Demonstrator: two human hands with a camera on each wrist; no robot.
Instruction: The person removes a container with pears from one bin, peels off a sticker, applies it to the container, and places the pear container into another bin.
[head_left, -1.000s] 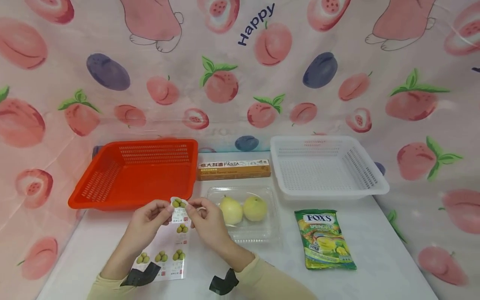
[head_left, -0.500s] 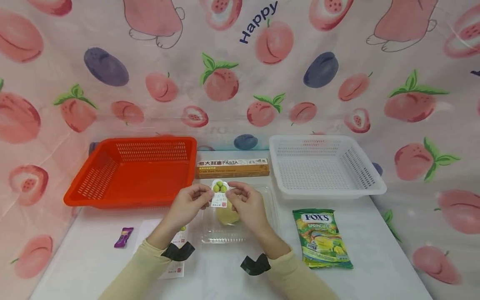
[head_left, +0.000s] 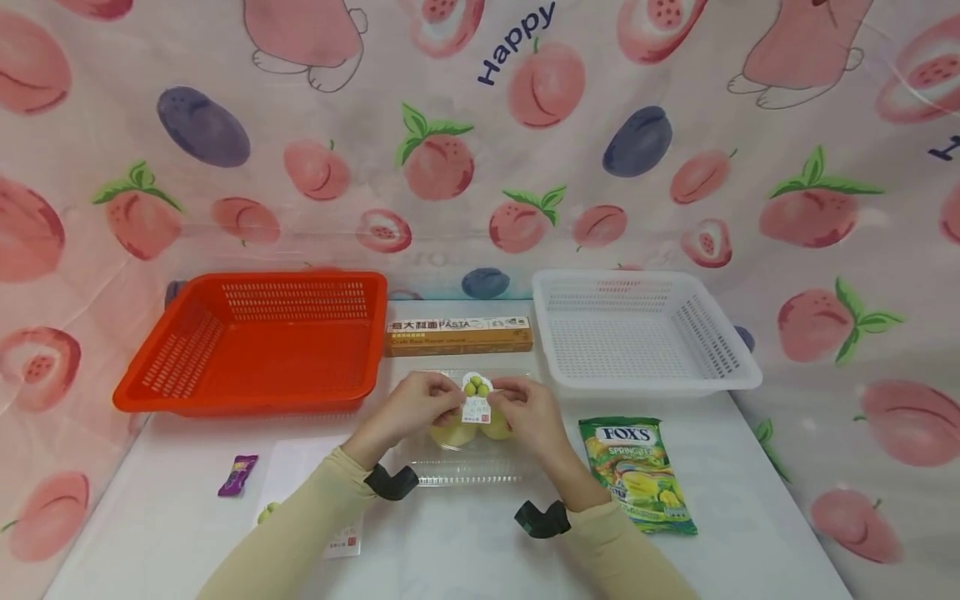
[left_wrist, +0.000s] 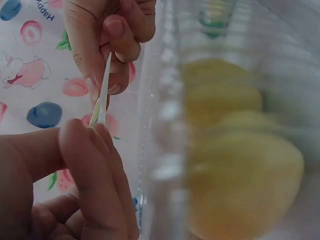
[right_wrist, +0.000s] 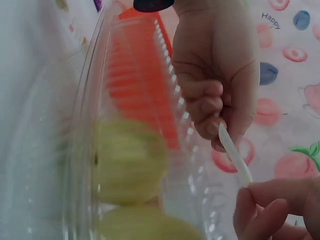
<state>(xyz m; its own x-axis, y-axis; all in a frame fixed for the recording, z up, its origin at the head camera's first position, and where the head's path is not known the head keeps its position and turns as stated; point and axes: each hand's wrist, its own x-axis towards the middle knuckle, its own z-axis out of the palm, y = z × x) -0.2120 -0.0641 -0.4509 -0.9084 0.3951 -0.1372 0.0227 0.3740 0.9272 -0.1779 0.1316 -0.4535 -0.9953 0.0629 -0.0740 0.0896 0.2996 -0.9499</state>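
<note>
Between both hands is a white sticker (head_left: 477,400) printed with green fruit. My left hand (head_left: 418,407) pinches its left edge, and my right hand (head_left: 531,417) pinches the right edge. Both wrist views show the sticker edge-on, between finger and thumb of each hand. Just beneath it in the head view lies a clear plastic box (head_left: 472,472) with two yellow pears (left_wrist: 245,175) inside. The hands partly hide the box and the pears. Lower left, the sticker sheet (head_left: 288,458) lies on the table, partly covered by the left sleeve.
An orange-red basket (head_left: 255,396) stands back left, a white basket (head_left: 652,382) back right. Between them lies a pasta box (head_left: 459,337). A green Fox's candy bag (head_left: 637,475) is to the right, partly behind the right forearm. A small purple wrapped candy (head_left: 237,475) lies at left.
Both hands have carried the sticker rightward, from above the sticker sheet to over the clear box. The purple candy, hidden earlier by the left arm, has come into view.
</note>
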